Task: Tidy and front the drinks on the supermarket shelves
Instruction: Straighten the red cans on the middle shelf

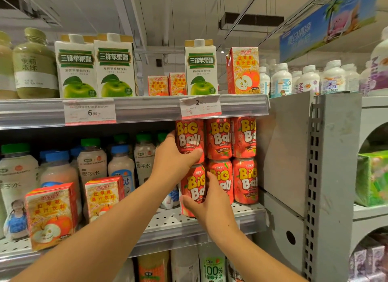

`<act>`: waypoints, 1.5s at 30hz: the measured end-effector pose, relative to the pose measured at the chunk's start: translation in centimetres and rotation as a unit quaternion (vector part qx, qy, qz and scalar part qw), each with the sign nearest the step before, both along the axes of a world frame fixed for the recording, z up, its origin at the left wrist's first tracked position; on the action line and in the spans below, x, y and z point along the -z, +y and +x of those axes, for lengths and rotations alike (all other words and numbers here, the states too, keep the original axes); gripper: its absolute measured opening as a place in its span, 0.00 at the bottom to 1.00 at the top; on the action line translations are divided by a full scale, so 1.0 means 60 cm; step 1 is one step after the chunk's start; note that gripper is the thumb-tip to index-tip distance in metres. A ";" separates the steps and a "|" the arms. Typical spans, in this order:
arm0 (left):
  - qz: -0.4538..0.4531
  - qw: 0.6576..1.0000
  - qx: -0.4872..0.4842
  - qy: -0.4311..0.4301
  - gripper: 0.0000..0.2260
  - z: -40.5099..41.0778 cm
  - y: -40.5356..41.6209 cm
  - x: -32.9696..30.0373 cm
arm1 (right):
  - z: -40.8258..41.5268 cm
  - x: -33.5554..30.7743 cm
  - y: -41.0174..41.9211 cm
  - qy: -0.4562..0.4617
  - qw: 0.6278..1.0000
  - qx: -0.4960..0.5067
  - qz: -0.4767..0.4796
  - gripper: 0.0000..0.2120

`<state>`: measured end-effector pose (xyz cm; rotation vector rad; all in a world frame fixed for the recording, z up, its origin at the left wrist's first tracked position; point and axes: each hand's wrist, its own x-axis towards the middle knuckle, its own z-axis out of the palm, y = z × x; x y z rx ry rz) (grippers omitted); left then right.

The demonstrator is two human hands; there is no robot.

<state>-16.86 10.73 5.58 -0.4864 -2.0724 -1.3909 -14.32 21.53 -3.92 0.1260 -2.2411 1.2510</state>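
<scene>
Left grip (pixel 174 158) clasping upper can (pixel 190 138), right grip (pixel 206 204) clasping lower can (pixel 194 189), both upright, labels forward

Price label (pixel 89 111) small print, seemingly blurred.

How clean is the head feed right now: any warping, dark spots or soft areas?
Head view: wide-angle bending bows the upper shelf rail and the side bottles; shadow darkens the bottles behind; the Big Ball cans are sharp; small print on the price tags is soft.
</scene>
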 end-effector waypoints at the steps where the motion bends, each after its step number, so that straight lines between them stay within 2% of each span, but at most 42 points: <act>1: -0.014 1.000 -0.005 0.004 0.23 0.001 0.000 0.001 | 0.001 0.001 0.000 -0.003 1.000 0.002 -0.001 0.41; 4: -0.051 0.998 -0.033 0.018 0.25 0.002 0.001 0.004 | 0.006 0.004 -0.001 -0.001 1.000 0.005 0.010 0.34; 10: -0.073 0.995 -0.067 0.017 0.28 -0.005 0.011 0.004 | 0.020 -0.006 -0.004 0.006 0.997 0.045 0.063 0.25; 15: -0.061 0.997 -0.036 -0.008 0.21 0.000 0.007 0.010 | 0.025 -0.018 -0.003 -0.014 0.992 0.052 0.112 0.28; 26: -0.096 0.992 -0.086 -0.002 0.32 0.002 0.010 0.015 | 0.035 -0.019 -0.008 -0.008 0.991 0.062 0.120 0.27; 33: -0.172 0.977 -0.128 0.003 0.39 0.022 0.001 0.008 | 0.033 -0.014 -0.008 -0.015 0.991 0.059 0.121 0.33; 34: -0.193 0.972 -0.137 0.016 0.40 0.033 -0.006 0.004 | 0.035 -0.014 -0.007 -0.023 0.991 0.053 0.124 0.35; 36: -0.263 0.948 -0.157 0.086 0.33 0.062 -0.026 -0.007 | 0.042 -0.019 0.002 -0.041 0.991 0.031 0.124 0.35; 38: -0.341 0.906 -0.164 0.189 0.23 0.092 -0.058 -0.027 | 0.056 -0.039 0.016 -0.020 0.988 0.018 0.152 0.27; 40: -0.386 0.859 -0.179 0.283 0.17 0.113 -0.099 -0.052 | 0.074 -0.081 0.032 0.031 0.977 0.031 0.210 0.16; 42: -0.411 0.814 -0.222 0.345 0.17 0.119 -0.141 -0.075 | 0.091 -0.142 0.040 0.104 0.969 0.027 0.222 0.08; 45: -0.436 0.774 -0.300 0.346 0.19 0.110 -0.197 -0.100 | 0.107 -0.250 0.034 0.236 0.954 0.019 0.181 0.02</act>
